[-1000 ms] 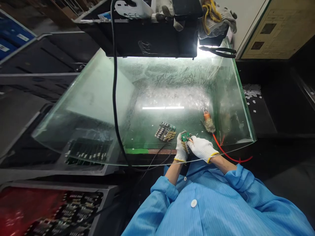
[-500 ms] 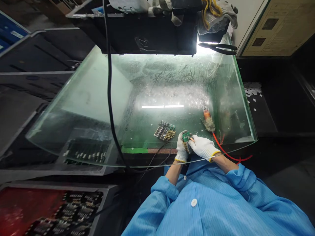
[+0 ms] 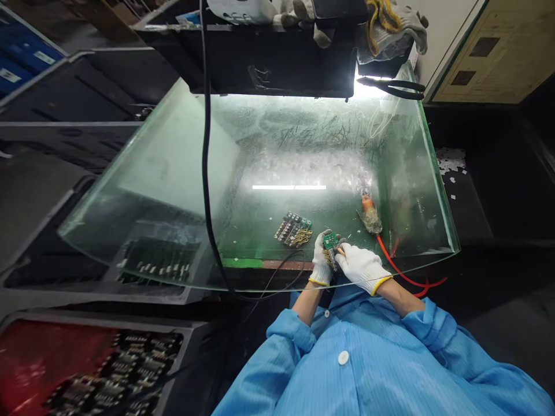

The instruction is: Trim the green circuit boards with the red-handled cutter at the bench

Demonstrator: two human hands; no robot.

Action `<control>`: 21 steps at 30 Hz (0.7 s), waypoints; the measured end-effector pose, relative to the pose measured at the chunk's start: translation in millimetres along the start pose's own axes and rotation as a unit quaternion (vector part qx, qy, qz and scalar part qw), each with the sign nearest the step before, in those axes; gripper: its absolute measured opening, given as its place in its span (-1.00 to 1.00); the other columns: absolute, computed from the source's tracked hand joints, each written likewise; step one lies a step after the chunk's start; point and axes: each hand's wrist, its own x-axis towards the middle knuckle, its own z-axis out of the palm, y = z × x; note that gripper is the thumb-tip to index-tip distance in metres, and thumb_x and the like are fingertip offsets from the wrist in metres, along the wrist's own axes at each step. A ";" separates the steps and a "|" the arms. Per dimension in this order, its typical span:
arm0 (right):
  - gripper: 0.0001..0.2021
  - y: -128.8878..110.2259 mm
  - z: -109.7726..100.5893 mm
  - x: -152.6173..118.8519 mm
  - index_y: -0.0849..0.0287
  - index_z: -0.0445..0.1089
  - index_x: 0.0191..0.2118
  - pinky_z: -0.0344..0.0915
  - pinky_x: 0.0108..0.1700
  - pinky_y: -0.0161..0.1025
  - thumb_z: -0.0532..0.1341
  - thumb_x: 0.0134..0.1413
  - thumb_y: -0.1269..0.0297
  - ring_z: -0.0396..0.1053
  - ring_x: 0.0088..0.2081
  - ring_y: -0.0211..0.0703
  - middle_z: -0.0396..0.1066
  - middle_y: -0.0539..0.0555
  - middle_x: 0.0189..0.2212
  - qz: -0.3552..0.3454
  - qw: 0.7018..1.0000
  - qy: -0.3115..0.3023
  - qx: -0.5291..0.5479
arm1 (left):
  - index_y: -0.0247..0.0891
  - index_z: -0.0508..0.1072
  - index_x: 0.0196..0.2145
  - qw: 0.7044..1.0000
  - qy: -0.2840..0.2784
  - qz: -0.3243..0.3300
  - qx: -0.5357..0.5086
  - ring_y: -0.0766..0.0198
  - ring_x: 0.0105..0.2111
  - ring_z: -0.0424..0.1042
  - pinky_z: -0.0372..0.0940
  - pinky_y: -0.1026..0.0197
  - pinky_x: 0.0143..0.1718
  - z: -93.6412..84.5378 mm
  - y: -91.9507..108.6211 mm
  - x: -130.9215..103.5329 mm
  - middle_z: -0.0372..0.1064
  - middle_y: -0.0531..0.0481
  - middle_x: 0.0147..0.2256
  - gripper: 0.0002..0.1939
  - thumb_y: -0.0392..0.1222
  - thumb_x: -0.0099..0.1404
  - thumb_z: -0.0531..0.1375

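Beneath a curved glass shield (image 3: pixel 130 231), both my hands wear white knit gloves with yellow cuffs. My left hand (image 3: pixel 321 260) is closed around a small green circuit board (image 3: pixel 331 240) with metal and dark parts on its lower side. From the right, my right hand (image 3: pixel 359 264) meets the board with its fingers closed in a pinch; what they grip is hidden. A tan tip shows at its fingers, too small to name. Just left of my hands, a group of circuit boards (image 3: pixel 292 229) with brass-coloured terminals lies on the green work surface (image 3: pixel 243 231).
An orange tool (image 3: pixel 370 214) wrapped in clear plastic, on a red hose (image 3: pixel 399 268), lies to the right. A black cable (image 3: pixel 207 144) hangs across the left. Black pliers (image 3: pixel 392 86) rest above. Trays of boards (image 3: pixel 134 370) stand at lower left.
The view has shifted slightly, so the surroundings appear a little further right. My hands stay together at the board, which shows a bit more of its green face.
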 end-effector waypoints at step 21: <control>-0.62 -38.7 -27.0 55.3 0.04 0.43 0.24 0.29 0.18 -0.26 0.06 0.48 0.13 0.44 0.09 -0.13 0.43 0.08 0.15 -0.196 0.978 0.035 0.054 | -0.07 0.47 0.18 0.975 0.032 0.182 0.119 -0.06 0.35 0.25 0.09 -0.02 0.40 -44.9 59.0 -50.8 0.38 -0.12 0.25 -0.44 0.07 0.27 0.40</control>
